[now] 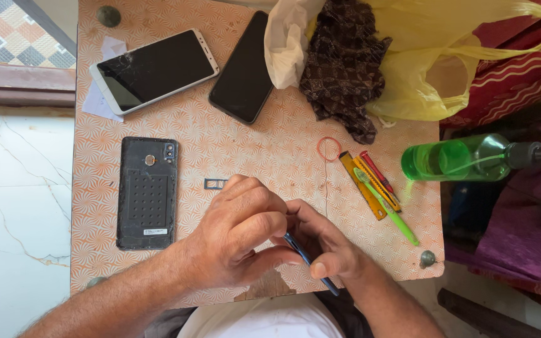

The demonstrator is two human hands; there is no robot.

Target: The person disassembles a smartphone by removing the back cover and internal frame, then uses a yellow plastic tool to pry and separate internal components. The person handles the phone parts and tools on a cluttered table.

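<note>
Both my hands rest together at the near edge of a small orange-patterned table (264, 144). My right hand (327, 241) grips a thin blue tool (305, 255) like a pen, its tip hidden under my left hand (239, 235). My left hand is curled over something that I cannot see. A small dark card tray (215, 183) lies just beyond my left fingers. A black phone back cover (147, 193), inner side up, lies to the left of my hands.
At the far side lie a white phone with a cracked screen (154, 70) and a black phone (243, 67). A brown cloth (344, 69), plastic bags (433, 56), a rubber band (329, 149), several small tools (376, 188) and a green spray bottle (464, 158) sit on the right.
</note>
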